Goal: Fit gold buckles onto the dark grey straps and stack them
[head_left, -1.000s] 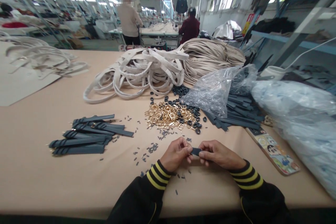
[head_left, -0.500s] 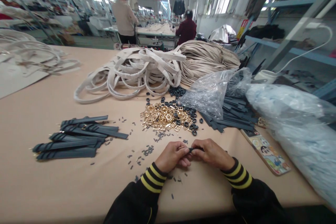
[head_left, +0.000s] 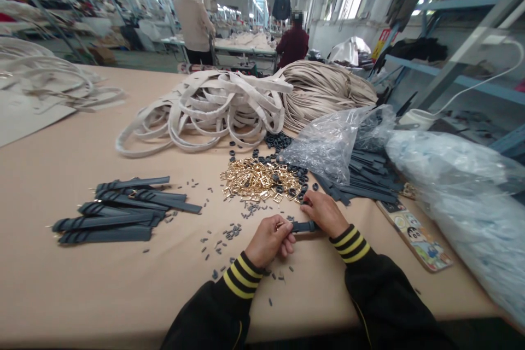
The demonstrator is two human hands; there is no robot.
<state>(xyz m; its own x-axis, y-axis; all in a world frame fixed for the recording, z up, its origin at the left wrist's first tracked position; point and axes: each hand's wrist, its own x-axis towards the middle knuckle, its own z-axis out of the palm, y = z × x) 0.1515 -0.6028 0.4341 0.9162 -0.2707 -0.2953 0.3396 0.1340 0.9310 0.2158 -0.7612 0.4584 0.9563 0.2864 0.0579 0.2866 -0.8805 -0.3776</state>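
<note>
My left hand (head_left: pixel 273 239) is closed on one end of a dark strap (head_left: pixel 302 227), where a bit of gold metal shows between the fingers. The strap points right, passing below my right hand (head_left: pixel 324 212). The fingertips of my right hand are at a small black loop (head_left: pixel 304 201) at the right edge of the loose loops; how firmly they hold it is hard to see. Just behind my hands lies a heap of gold buckles (head_left: pixel 260 179). Small dark pieces (head_left: pixel 233 231) are scattered left of my left hand.
Finished-looking dark straps (head_left: pixel 118 210) lie at left. Pale straps (head_left: pixel 225 109) are piled behind the buckles. A clear plastic bag (head_left: pixel 328 145) partly covers flat dark strips (head_left: pixel 371 178). A patterned phone case (head_left: pixel 416 235) and a large plastic bag (head_left: pixel 463 197) lie at right. Two people stand farther back.
My right hand has left the strap and moved up and right to the black loops. More of the strap now shows. My left hand has stayed almost in place, still holding it.
</note>
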